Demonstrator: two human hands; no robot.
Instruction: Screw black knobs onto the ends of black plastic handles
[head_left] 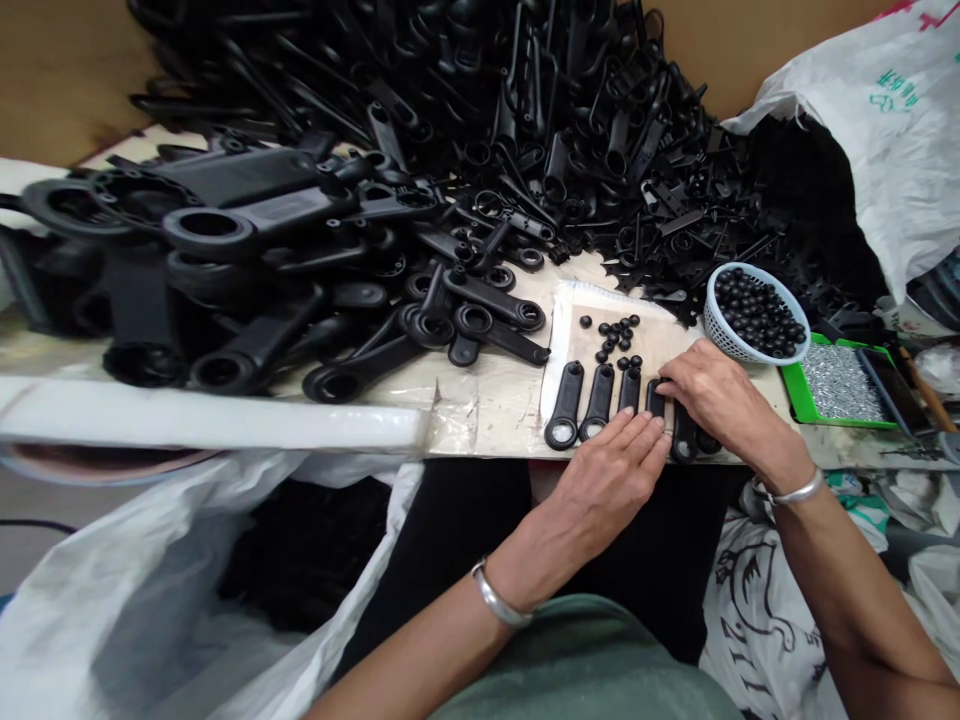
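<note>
Black plastic crank-shaped arms [566,400], each with a ring at the near end, lie in a row on a light sheet [559,335] at the table's front edge. My left hand [615,475] rests over the ring ends of the middle ones, its fingers stretched out and fairly flat. With thumb and fingertips together, my right hand [709,400] is at the far end of an arm right of the middle; whatever it pinches is hidden. Several small black balls [615,335] lie loose beyond the row, two of them touching the far end of one arm.
Behind rises a big heap of black plastic parts [480,120], with larger arms [255,220] at left. A light blue basket [739,345] of black balls and a green tray [802,395] of small metal pieces stand at right. White sacks [892,130] flank the table.
</note>
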